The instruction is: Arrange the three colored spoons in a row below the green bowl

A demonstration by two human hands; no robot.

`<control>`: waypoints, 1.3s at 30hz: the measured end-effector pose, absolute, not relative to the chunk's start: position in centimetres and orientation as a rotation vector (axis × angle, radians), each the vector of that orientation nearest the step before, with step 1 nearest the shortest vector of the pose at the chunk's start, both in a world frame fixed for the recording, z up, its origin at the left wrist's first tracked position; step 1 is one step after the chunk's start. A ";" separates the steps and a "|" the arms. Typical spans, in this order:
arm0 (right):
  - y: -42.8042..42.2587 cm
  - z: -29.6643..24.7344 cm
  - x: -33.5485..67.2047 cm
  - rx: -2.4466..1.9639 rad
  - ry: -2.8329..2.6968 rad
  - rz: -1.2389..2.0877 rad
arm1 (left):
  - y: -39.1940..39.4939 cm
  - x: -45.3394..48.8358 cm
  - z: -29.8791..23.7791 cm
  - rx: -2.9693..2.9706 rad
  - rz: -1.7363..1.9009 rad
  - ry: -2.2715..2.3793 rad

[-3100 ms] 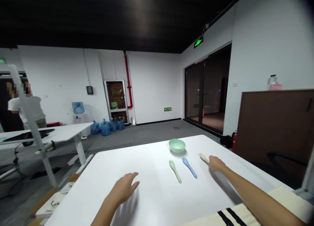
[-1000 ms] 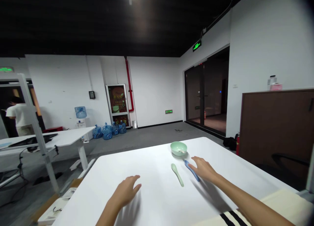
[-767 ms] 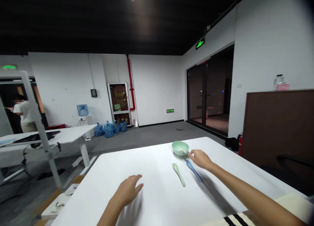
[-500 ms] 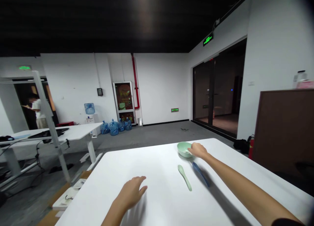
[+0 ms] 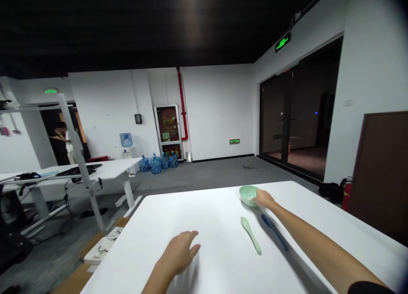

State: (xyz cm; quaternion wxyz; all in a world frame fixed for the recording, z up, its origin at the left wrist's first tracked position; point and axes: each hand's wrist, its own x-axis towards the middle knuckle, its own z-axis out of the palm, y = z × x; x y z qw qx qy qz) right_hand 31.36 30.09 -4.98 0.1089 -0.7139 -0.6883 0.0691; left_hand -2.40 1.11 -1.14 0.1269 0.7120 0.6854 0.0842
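Observation:
A light green bowl (image 5: 249,195) stands upright near the far edge of the white table (image 5: 210,226). At its right rim is my right hand (image 5: 264,198), fingers closed on the edge and partly hidden by the hand itself. My left hand (image 5: 181,251) is held over the table at the lower middle, fingers apart, with nothing in it. Between the hands lies a pale green spoon (image 5: 251,236), its bowl end pointing toward the green bowl. Beside it on the right, close to my right forearm, a dark blue spoon-like utensil (image 5: 274,232) lies slanted.
Cardboard and a white tray (image 5: 101,250) are beyond the table's left side. Farther left stands another white desk (image 5: 117,168) with a metal post (image 5: 78,153). Several blue water jugs (image 5: 155,163) sit by the wall. A brown cabinet (image 5: 385,170) stands at right.
The view has turned slightly left, so everything sits farther right in the picture. Both hands, the bowl and the utensils keep about the same places on the table.

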 end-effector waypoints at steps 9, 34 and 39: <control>25.6 -0.5 31.2 -2.020 -2.104 0.144 | 0.9 -2.3 -0.9 2.099 0.220 1.982; 15.5 -6.5 24.5 -1.848 -2.296 0.686 | 0.3 -2.3 -0.9 2.154 0.240 1.956; 15.6 -7.4 24.5 -1.874 -2.309 0.672 | 0.2 -2.2 -0.9 2.153 0.230 1.951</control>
